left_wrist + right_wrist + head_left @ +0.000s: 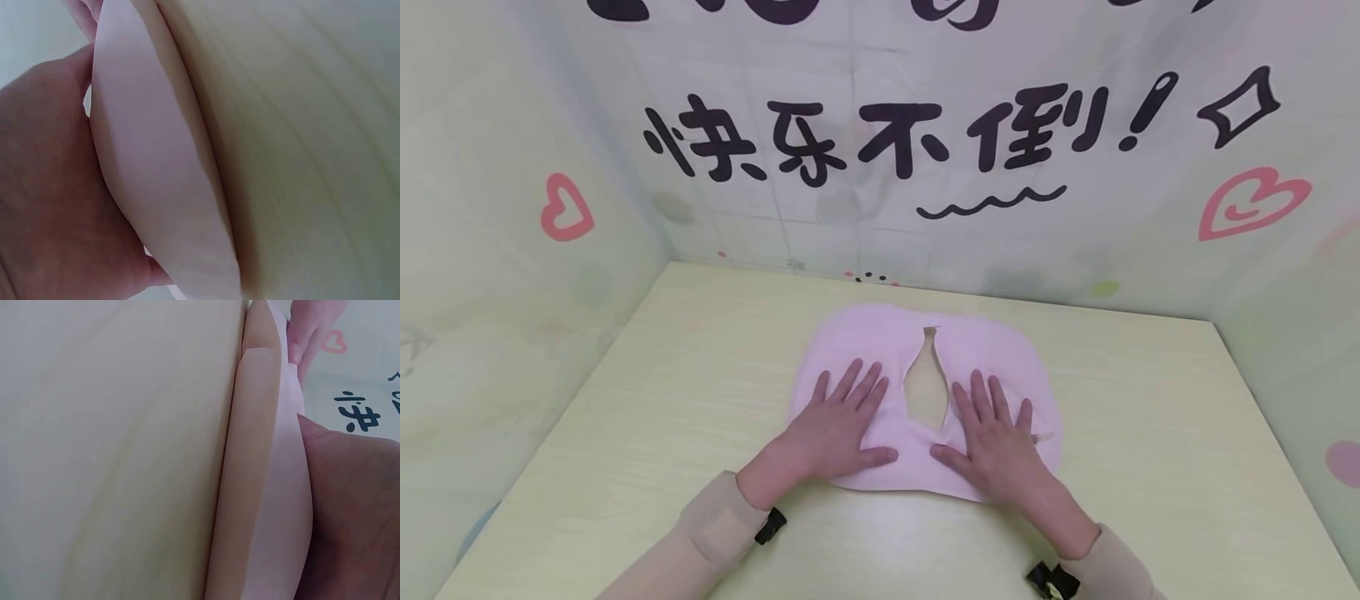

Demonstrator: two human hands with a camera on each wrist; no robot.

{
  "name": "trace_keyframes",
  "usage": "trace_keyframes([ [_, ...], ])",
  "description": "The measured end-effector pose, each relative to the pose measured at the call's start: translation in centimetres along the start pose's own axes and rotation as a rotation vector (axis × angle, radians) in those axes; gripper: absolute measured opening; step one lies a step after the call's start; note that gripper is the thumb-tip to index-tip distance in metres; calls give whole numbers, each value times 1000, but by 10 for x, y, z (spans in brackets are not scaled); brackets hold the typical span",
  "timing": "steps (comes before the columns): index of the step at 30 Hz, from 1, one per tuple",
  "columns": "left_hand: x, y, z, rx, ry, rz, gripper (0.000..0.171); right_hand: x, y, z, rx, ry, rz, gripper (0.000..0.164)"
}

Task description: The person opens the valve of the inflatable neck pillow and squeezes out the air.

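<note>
A pink, soft cushion with rounded corners lies flat on the table. A pointed opening in its middle shows the wood below, and its two sides come together at the top of that gap. My left hand rests on the left half, palm down with spread fingers. On the right half lies my right hand, also palm down, its fingers spread beside the opening. A small tag-like bit shows by its little finger. In the left wrist view the cushion's thick edge stands between palm and table; the right wrist view shows a similar edge.
The pale wood table extends around the cushion. Behind it stands a printed backdrop with dark lettering and pink hearts, and side panels close in left and right. Black wrist devices sit under both sleeves.
</note>
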State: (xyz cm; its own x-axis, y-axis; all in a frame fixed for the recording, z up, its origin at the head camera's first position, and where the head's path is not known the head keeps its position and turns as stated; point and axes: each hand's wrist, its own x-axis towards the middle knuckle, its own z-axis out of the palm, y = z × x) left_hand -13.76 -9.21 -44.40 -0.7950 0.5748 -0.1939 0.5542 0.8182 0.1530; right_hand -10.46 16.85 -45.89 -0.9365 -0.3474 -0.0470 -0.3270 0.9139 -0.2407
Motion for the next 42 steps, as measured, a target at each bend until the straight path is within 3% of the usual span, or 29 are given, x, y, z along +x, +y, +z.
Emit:
trace_keyframes([
  [10, 2, 0, 1, -15, -45, -54, 120, 1, 4, -2, 4, -47, 21, 105],
  [25, 1, -1, 3, -3, -65, -36, 119, 3, 11, -1, -1, -85, 5, 108],
  [28, 2, -3, -6, -30, -84, -7, 114, 2, 13, -1, 0, -84, -5, 104],
  [32, 8, -13, -28, -88, -88, 26, 102, 2, 17, -8, 4, -34, -32, 96],
  [37, 26, -26, -50, -92, -3, 65, 89, 15, 20, -23, 25, 46, -48, 92],
  [42, 48, -31, -49, -96, 137, 122, 80, 40, 26, -30, 47, 127, -8, 93],
])
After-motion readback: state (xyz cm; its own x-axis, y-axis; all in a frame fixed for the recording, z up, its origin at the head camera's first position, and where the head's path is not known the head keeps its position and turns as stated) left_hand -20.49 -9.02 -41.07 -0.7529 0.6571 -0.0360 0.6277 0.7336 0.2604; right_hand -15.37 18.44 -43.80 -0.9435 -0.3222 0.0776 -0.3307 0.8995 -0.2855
